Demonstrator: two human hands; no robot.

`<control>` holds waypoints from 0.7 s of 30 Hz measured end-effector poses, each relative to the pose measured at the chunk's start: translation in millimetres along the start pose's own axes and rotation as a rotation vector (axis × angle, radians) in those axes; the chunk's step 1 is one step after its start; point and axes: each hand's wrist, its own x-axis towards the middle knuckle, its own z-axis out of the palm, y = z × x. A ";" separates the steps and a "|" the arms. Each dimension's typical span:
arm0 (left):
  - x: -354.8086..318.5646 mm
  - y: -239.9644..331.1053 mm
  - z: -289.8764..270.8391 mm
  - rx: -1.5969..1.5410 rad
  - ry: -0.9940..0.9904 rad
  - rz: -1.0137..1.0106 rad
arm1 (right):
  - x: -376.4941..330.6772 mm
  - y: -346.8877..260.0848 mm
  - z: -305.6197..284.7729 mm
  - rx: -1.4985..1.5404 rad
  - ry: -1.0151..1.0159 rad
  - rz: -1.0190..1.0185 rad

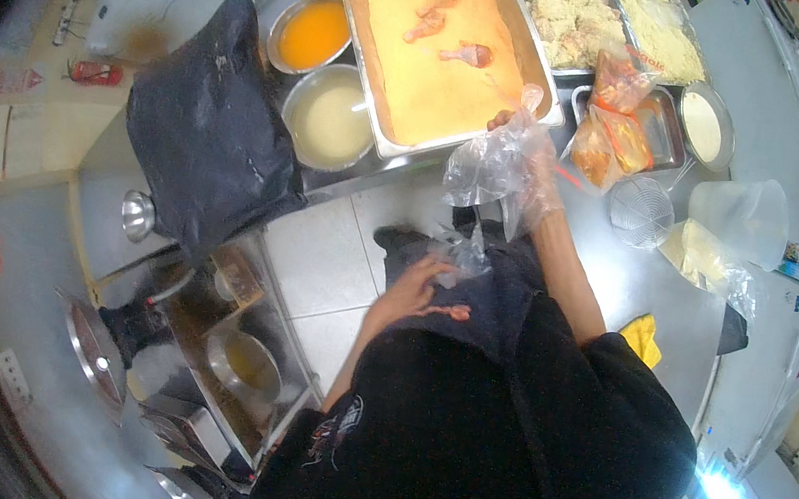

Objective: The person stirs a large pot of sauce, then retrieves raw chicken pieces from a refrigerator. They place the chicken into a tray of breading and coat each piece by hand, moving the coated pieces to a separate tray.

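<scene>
My right hand [536,179], covered by a thin clear plastic glove, grips crumpled clear plastic film [479,167] at the front edge of a deep metal tray [387,149]. Orange-yellow powder fills the tray, and raw chicken drumsticks [470,54] lie on it. Closer to my body, my bare left hand [406,289] has its fingers closed on a crumpled piece of clear plastic [464,258], in front of my dark apron. Whether this piece is a glove or a bag, I cannot tell. A small reddish patch shows beside the left thumb, too unclear to name.
Left of the tray stand bowls of orange liquid [313,33] and pale liquid [332,119], beside a black-covered object [204,123]. To the right are bagged food [598,155], a wire strainer [641,211], a clear tub [742,219] and a yellow cloth [642,339]. Breaded pieces [573,22] fill a tray behind.
</scene>
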 end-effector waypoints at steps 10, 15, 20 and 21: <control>69.4 -18.2 40.7 0.224 -0.468 -0.483 | -6.3 -32.2 62.8 -0.253 -0.069 -0.319; 17.0 40.5 -21.1 0.092 -0.343 -0.458 | -4.6 -38.5 72.8 -0.166 0.071 -0.222; 35.0 98.5 -61.5 0.509 0.795 0.171 | -8.8 -7.2 76.2 -0.353 0.194 -0.170; 53.4 98.1 -66.0 0.596 0.852 0.267 | -10.1 -0.2 78.9 -0.319 0.195 -0.141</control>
